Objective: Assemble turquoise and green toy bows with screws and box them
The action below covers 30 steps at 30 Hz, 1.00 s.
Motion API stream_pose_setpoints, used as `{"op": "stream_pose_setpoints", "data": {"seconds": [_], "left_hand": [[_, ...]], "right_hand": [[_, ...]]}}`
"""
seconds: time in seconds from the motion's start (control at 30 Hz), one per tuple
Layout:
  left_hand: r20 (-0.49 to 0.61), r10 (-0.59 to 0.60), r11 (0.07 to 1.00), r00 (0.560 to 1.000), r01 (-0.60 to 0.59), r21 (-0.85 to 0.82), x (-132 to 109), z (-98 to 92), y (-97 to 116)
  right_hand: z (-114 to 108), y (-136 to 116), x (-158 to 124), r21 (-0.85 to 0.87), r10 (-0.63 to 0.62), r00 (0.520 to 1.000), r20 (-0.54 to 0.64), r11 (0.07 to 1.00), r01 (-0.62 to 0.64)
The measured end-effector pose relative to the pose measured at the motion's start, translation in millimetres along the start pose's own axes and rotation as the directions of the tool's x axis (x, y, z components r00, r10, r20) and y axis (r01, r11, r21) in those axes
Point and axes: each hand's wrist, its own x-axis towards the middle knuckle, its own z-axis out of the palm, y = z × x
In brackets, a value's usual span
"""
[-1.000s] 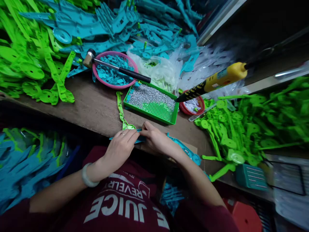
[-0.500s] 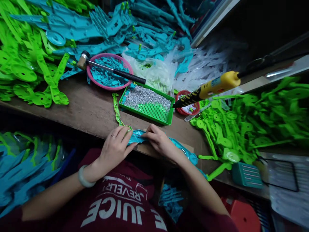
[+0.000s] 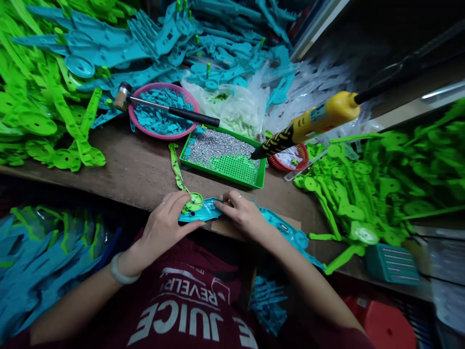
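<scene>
Both hands are now uncovering the green disc (image 3: 196, 199) seated on the teal part (image 3: 203, 213) at the worktop's (image 3: 138, 169) near edge. Left hand (image 3: 165, 223) pinching teal, right hand (image 3: 241, 213) pressing flat; I am keeping both aligned.

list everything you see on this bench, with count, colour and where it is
teal plastic part: one, teal, bench front edge, under both hands
green plastic part: one, green, its round end on the teal part
screw tray: one, green, centre, holding silver screws
hammer: one, black handle, lying across the pink bowl
pink bowl: one, pink, back centre, full of small teal pieces
power screwdriver: one, yellow and black, hanging above the tray
red basket: one, red, right of the tray
green part piles: many, green, left and right
teal part pile: many, teal, back
left hand: on the parts
right hand: on the teal part
</scene>
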Motion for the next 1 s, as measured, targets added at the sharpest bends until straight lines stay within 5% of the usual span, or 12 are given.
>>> {"op": "stream_pose_setpoints", "data": {"seconds": [0.37, 0.6, 0.67, 0.83, 1.0], "left_hand": [[0.3, 0.101, 0.985, 0.949, -0.053, -0.164, 36, -29.6, -40], [0.622, 0.239, 0.964, 0.746, -0.259, -0.059, 84, -46.1, -53], [0.649, 0.247, 0.961, 0.72, -0.267, -0.069, 93, -47.4, -55], [0.589, 0.228, 0.974, 0.776, -0.184, -0.134, 96, -42.1, -61], [0.585, 0.179, 0.981, 0.791, -0.103, -0.162, 91, -38.9, -70]], "right_hand": [[4, -2, -1, -0.026, 0.004, 0.999, -0.032, 1.0, -0.005], [-2, 0, 1, 0.038, 0.035, 0.999, 0.016, 0.999, -0.036], [-11, -6, 7, 0.042, 0.052, 0.999, 0.0, 0.998, -0.052], [-28, -48, 48, 0.186, 0.217, 0.972, -0.091, 0.963, -0.197], [-11, -82, 91, 0.162, 0.426, 0.905, 0.01, 0.892, -0.422]]}}
